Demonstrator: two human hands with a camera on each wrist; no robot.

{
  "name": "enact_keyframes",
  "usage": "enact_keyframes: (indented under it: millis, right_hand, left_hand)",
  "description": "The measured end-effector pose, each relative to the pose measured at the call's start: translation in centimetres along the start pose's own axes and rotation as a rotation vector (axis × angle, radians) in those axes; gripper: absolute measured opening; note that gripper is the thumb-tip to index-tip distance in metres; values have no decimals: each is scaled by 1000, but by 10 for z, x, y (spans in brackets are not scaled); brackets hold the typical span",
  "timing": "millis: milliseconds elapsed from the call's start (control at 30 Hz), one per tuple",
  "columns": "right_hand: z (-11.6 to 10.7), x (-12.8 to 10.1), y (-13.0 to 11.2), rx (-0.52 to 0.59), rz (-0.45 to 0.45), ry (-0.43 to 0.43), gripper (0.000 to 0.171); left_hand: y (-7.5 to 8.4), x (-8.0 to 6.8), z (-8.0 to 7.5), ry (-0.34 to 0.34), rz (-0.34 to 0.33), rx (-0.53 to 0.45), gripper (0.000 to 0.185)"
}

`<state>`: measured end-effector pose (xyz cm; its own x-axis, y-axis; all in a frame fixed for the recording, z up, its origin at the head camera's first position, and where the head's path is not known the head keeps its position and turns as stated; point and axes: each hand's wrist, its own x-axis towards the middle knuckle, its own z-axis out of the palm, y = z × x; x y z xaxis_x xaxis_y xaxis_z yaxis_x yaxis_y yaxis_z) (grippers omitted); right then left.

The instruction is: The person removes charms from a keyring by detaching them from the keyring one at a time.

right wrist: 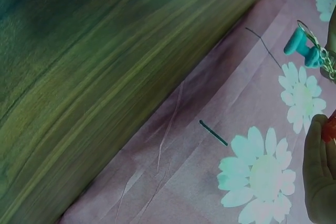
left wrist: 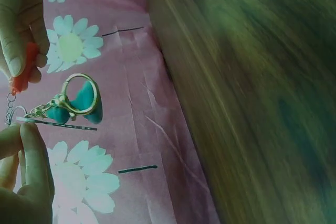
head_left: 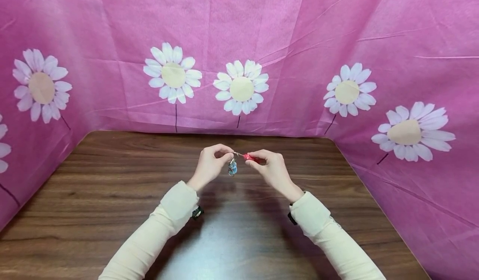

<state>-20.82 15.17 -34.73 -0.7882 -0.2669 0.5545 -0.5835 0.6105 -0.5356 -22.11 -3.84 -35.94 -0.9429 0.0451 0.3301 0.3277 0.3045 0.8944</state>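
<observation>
I see both hands raised above the wooden table (head_left: 112, 180), nearer its far edge. My left hand (head_left: 210, 163) pinches the keyring (left wrist: 81, 94) with its dangling blue charm (head_left: 233, 168); my right hand (head_left: 271, 168) pinches the red piece (head_left: 248, 157). The chain (left wrist: 10, 109) runs left-right between them. No containers.

No legible text, labels, brands, numbers or signs on any surface in the three views.

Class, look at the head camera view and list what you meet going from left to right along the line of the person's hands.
left hand → blue charm hanging on the keyring → red piece → right hand
</observation>
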Motion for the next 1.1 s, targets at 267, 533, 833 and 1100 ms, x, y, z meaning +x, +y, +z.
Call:
enact_keyframes:
  millis: [267, 533, 833, 1100]
  right_hand:
    - [3, -2, 2, 31, -24, 31, 17]
    - [5, -3, -1, 24, -76, 54, 18]
    - [6, -2, 0, 33, -81, 80, 20]
    - [7, -3, 4, 52, -62, 98, 19]
  left_hand:
    - [2, 1, 3, -7, -159, -246, 12]
    - [3, 0, 3, 11, -255, -365, 14]
    - [2, 0, 6, 27, -301, -471, 17]
    - [2, 2, 3, 81, -288, -495, 18]
